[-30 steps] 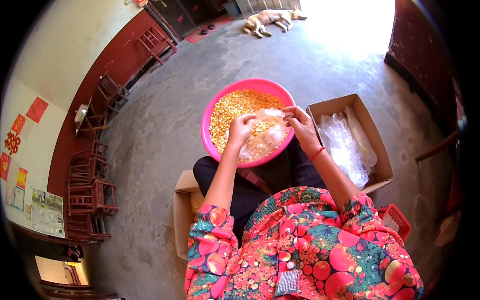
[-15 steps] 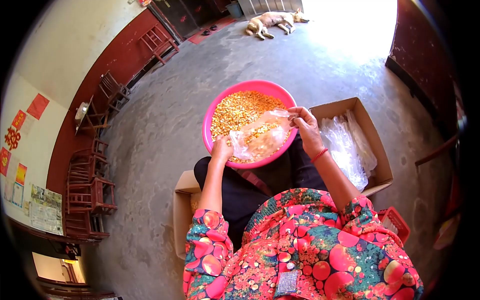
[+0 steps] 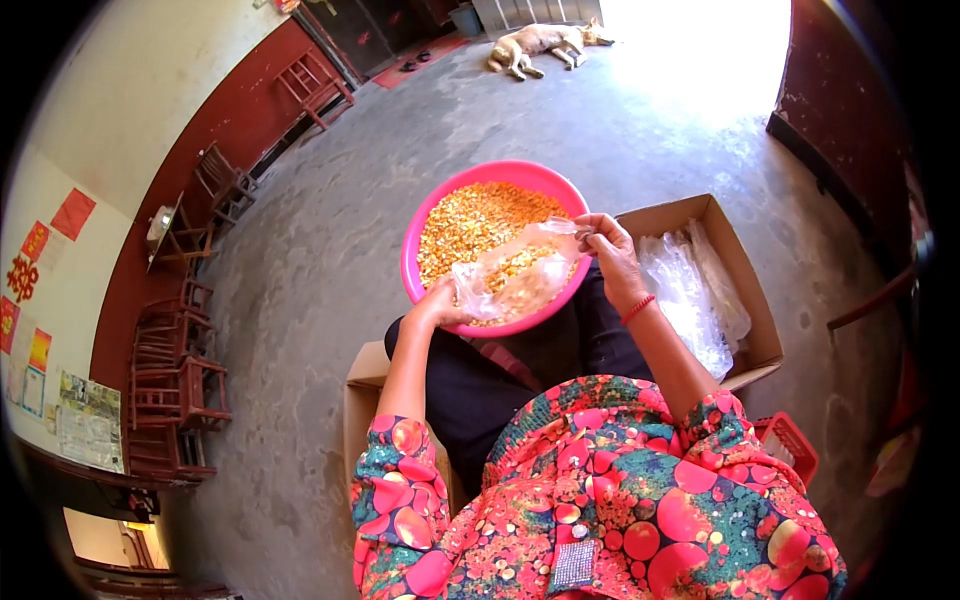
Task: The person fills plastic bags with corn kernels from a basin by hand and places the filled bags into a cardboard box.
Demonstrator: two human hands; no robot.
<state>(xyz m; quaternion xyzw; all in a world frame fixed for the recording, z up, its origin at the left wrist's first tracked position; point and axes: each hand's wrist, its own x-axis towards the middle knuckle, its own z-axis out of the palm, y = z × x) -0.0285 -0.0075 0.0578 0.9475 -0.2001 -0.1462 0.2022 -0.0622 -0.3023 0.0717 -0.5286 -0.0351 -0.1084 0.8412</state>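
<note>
A pink plastic basin (image 3: pixel 412 268) of yellow corn kernels (image 3: pixel 478 220) sits at my knees. Over the kernels stretches a clear plastic bag (image 3: pixel 535 278), held between my two hands. My right hand (image 3: pixel 612 258), with a red bracelet on the wrist, pinches the bag's upper right end near the basin's right rim. At the lower left rim, my left hand (image 3: pixel 438 302) has its fingers closed on the bag's other end; its fingertips are partly hidden. Whether kernels lie inside the bag or only show through it, I cannot tell.
Right of the basin stands a cardboard box (image 3: pixel 745 285) of clear plastic bags (image 3: pixel 685 300). Another cardboard box (image 3: pixel 362 400) is by my left leg, and a red basket (image 3: pixel 790 445) by my right side. A dog (image 3: pixel 545 45) lies farther off; wooden chairs (image 3: pixel 180 390) line the left wall.
My left hand has shifted slightly left and down, and its forearm has swung outward to the left. The right hand keeps its pinch on the bag.
</note>
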